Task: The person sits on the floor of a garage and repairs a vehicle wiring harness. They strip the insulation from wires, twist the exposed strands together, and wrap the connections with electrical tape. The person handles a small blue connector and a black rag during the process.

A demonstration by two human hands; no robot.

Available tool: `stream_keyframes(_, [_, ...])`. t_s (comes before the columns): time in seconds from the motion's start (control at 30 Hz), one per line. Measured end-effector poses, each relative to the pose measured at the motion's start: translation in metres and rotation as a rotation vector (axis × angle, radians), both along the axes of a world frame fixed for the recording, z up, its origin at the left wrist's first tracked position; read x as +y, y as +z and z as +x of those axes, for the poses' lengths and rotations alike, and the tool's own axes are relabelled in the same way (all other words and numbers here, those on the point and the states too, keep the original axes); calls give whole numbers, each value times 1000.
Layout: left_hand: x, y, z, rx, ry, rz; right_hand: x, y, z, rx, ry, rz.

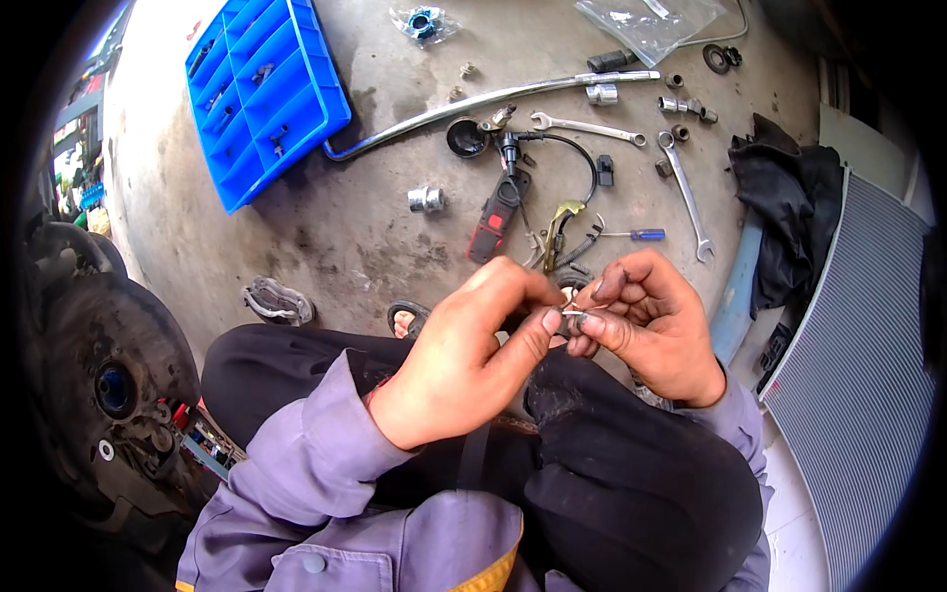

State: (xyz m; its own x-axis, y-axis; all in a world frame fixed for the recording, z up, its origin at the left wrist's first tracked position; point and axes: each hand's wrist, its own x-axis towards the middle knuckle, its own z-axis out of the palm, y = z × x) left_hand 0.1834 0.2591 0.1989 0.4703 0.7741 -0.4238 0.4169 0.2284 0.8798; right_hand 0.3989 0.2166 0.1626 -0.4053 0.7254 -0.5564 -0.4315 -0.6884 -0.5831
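Above my knees, my left hand (472, 347) and my right hand (663, 331) meet, both closed in a pinch on one small part (570, 314). It looks pale and thin on top with something dark below; fingers cover most of it, so its kind cannot be told. The right fingertips are blackened with grime. Just beyond the hands lie a yellowish metal bracket (560, 222) with a cable and a black and red hand-held work light (498, 217). A screwdriver (646, 235) with a blue handle rests to the right of them.
A blue compartment tray (330, 94) holding small parts stands far left, beside a long bent bar (473, 101). Two wrenches (590, 128), several sockets (426, 199) and a plastic bag (646, 25) lie on the concrete. A finned radiator panel (853, 365) leans at right; a wheel hub (113, 390) is at left.
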Motion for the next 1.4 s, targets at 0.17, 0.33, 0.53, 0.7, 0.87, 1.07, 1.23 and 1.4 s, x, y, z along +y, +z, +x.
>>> stream_keyframes(0.17, [3, 4, -3, 12, -10, -177, 2, 3, 3, -167, 29, 83])
stream_keyframes(0.33, [0, 7, -2, -98, 48, -343, 37, 5, 16, -668, 335, 908])
stream_keyframes(0.53, [1, 8, -3, -104, 62, -442, 45, 11, 12, -776, 454, 1201])
stream_keyframes(0.7, [9, 12, -4, -222, -150, -96, 35, -23, 11, -1115, 271, 1141])
stream_keyframes(0.87, [4, 12, -8, -222, 39, -383, 3, -57, 50, -1034, 449, 580])
stream_keyframes(1.07, [5, 11, 1, -303, 286, -774, -28, -40, 43, -721, 393, 556])
stream_keyframes(1.23, [7, 9, 7, -268, 319, -771, 10, 0, 13, -302, 227, 106])
stream_keyframes(1.4, [0, 3, 9, -338, 460, -744, 12, -2, 7, -149, 84, 123])
